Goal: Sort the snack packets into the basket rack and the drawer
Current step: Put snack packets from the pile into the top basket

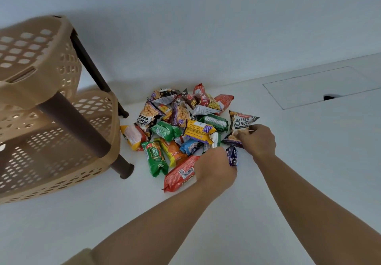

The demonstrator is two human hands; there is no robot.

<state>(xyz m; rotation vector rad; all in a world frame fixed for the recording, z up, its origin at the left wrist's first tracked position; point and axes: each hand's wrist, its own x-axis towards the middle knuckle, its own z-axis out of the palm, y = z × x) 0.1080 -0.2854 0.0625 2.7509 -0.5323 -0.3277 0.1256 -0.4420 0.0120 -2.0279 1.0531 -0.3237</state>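
My right hand [257,141] pinches the salted peanuts packet [241,127] at the right edge of the snack pile [181,128]. My left hand [215,168] covers one end of a red packet [179,175]; I cannot tell its grip. The tan basket rack [61,161] stands close on the left.

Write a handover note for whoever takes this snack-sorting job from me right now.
Right hand: grips the Salted Peanuts packet at the pile's right edge.
Left hand: over the pile's near edge, between the long red packet and a dark blue packet. Its fingers are hidden, so its grip is unclear.
Things: the pile of packets lies on the white surface, right of the basket rack. A flush panel far right may be the drawer; it is closed.
Done: no packet shows in the rack.
Left: practically the whole pile.
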